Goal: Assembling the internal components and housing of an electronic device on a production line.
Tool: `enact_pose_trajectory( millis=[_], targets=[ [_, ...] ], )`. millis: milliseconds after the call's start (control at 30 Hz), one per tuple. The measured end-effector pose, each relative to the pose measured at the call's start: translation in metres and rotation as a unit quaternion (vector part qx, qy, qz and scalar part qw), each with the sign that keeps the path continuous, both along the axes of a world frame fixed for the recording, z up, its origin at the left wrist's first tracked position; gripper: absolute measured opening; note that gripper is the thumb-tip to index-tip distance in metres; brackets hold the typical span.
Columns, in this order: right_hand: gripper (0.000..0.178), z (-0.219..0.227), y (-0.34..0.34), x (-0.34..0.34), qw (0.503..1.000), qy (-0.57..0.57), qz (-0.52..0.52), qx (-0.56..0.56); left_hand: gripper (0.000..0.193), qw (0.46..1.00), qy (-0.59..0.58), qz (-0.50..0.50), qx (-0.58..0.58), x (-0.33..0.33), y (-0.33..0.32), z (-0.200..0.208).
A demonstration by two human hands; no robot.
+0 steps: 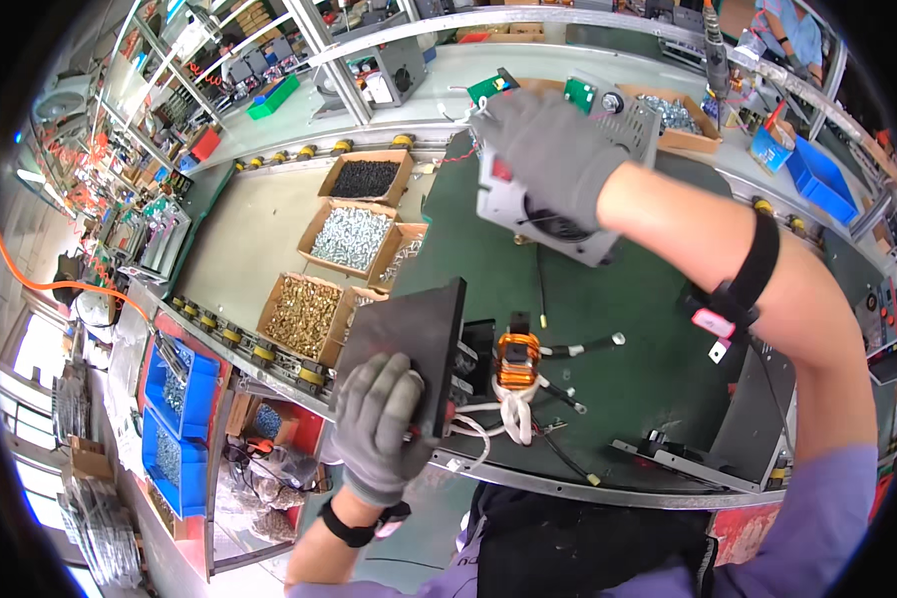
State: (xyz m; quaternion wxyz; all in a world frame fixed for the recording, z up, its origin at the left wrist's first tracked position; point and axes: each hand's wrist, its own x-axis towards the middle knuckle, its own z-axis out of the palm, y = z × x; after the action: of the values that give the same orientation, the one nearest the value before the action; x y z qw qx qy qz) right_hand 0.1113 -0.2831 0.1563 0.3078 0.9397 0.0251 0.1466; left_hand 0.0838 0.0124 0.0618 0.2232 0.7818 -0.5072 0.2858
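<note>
My left hand (377, 429), in a grey glove, grips a dark flat metal panel (399, 334) that stands tilted at the bench's near edge. The fingers lie over its outer face. My right hand (548, 154), gloved too and blurred by motion, is above a grey metal housing (498, 199) with a black fan (556, 221) in its side. Whether its fingers hold anything is not clear. Beside the panel lies a copper-wound coil (517, 361) with white sleeved leads (514, 414). Black cables with ring lugs (598, 345) spread to its right on the green mat (658, 329).
Cardboard trays of black screws (364, 179), silver screws (351, 237) and brass-coloured fasteners (304, 314) stand left of the mat. A bent metal bracket (688, 463) lies at the near right. Blue bins (174, 463) hang at the left; another blue bin (822, 179) sits at the far right.
</note>
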Motion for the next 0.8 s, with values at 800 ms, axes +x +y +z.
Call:
enact_pose_trajectory(
  millis=[800],
  targets=[
    [0.048, -0.050, 0.044, -0.092, 0.714, 0.310, -0.001, 0.628, 0.057, 0.484, 0.846, -0.054, -0.215, 0.058, 0.027, -0.028]
  ],
)
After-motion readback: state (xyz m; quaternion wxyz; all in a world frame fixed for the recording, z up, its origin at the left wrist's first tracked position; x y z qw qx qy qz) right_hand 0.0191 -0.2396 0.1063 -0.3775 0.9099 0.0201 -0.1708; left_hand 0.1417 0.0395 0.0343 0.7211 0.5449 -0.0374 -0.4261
